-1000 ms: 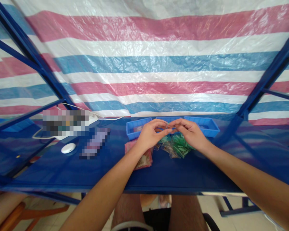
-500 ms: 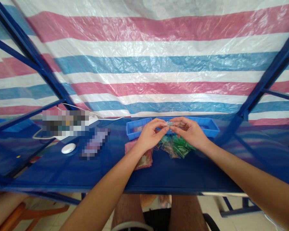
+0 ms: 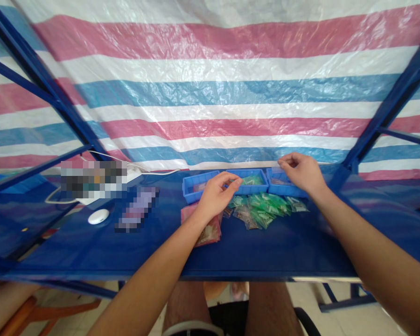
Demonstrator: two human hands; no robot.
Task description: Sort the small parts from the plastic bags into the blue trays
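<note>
My right hand [image 3: 301, 171] hovers over the rightmost blue tray [image 3: 290, 189], thumb and fingertips pinched on a small clear packet that barely shows. My left hand [image 3: 215, 196] hangs in front of the middle blue tray [image 3: 249, 188], fingers curled with thumb and forefinger close together and nothing visible between them. Under and between my hands lies a heap of small green and clear packets [image 3: 262, 208]. A pinkish bag [image 3: 207, 232] lies below my left wrist. A third blue tray [image 3: 195, 185] stands at the left of the row.
The blue table [image 3: 273, 252] sits inside a blue metal frame [image 3: 381, 126] hung with a striped tarpaulin [image 3: 210, 93]. A white round object [image 3: 98, 216] and a white cable [image 3: 154, 171] lie at the left. A wooden seat [image 3: 42, 310] shows below left.
My hands were together over the middle tray, holding a small clear packet between them. They have parted: my right hand moved right and up over the rightmost tray, my left hand stayed.
</note>
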